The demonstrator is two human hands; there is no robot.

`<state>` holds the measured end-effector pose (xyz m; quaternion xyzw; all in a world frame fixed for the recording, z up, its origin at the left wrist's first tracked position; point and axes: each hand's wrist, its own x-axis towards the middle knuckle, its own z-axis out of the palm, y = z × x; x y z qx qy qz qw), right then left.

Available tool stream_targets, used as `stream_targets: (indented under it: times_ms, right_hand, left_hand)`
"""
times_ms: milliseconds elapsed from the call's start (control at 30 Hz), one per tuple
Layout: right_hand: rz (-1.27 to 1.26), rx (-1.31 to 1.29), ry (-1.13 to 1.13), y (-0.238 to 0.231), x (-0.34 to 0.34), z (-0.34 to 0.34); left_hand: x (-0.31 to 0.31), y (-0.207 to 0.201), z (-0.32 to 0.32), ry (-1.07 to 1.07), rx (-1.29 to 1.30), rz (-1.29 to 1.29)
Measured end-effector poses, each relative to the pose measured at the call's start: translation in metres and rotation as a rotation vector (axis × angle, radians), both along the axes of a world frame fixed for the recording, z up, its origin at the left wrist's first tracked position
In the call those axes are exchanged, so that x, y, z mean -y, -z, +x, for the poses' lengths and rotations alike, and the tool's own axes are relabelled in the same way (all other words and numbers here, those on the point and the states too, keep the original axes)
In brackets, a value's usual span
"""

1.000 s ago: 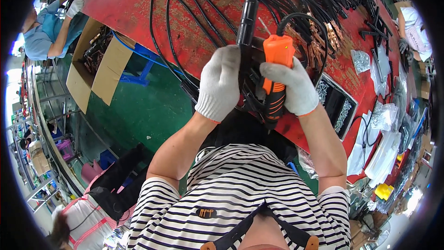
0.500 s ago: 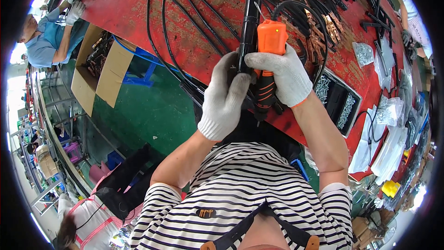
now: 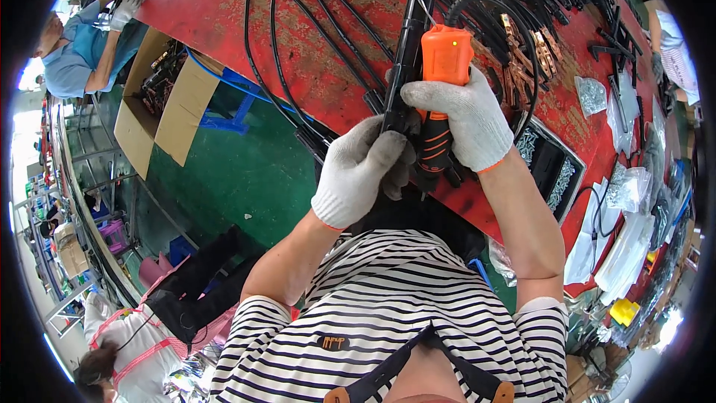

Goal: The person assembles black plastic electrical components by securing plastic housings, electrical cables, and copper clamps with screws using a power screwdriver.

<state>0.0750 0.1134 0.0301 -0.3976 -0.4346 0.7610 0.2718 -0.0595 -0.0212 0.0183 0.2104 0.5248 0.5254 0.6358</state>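
The right hand [image 3: 461, 121] grips the orange power screwdriver [image 3: 441, 97], probably heavy and rigid, by its ribbed handle; the left hand [image 3: 363, 169] clenches a stiff black handle [image 3: 406, 67] near the surface [image 3: 224, 0] edge.

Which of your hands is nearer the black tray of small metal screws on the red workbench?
The right hand, gripping the orange-and-black power tool, is just left of the black tray of small metal screws. The left hand, on the black tubular handle, lies farther left, beyond the tool.
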Motion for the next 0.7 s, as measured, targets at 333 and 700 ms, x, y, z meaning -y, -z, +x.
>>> stream_targets:
  times_ms: [333,700]
  right_hand:
    - [0.050,0.006,0.273,-0.038,-0.007,0.069]
    - [0.342,-0.305,0.840,-0.075,-0.003,0.212]
  left_hand:
    - [-0.002,0.009,0.000,-0.026,-0.148,0.136]
    - [-0.019,0.011,0.023,-0.002,-0.129,0.076]
